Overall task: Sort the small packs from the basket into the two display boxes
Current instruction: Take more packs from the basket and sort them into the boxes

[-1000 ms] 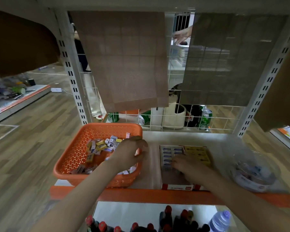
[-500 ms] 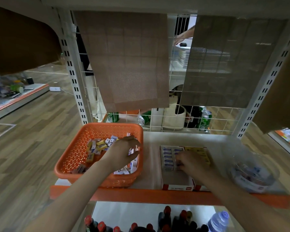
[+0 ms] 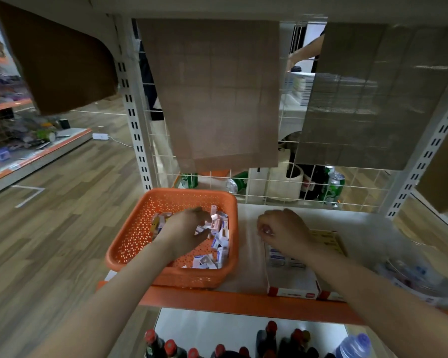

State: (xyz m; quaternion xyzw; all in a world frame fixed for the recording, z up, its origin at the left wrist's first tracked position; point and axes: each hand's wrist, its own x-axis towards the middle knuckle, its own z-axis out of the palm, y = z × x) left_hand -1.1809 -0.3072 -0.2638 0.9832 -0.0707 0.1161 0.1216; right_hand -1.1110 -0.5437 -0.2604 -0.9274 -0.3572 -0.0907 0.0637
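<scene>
Head view. Left hand (image 3: 189, 228) reaches into the orange basket (image 3: 140, 228), fingers bent down over the small packs (image 3: 221, 235) heaped on its right side; whether it grips one cannot be told. Right hand (image 3: 282, 228) hovers over the shelf (image 3: 248, 257) between the basket and the two display boxes (image 3: 292, 284), fingers curled; any hold cannot be told.
</scene>
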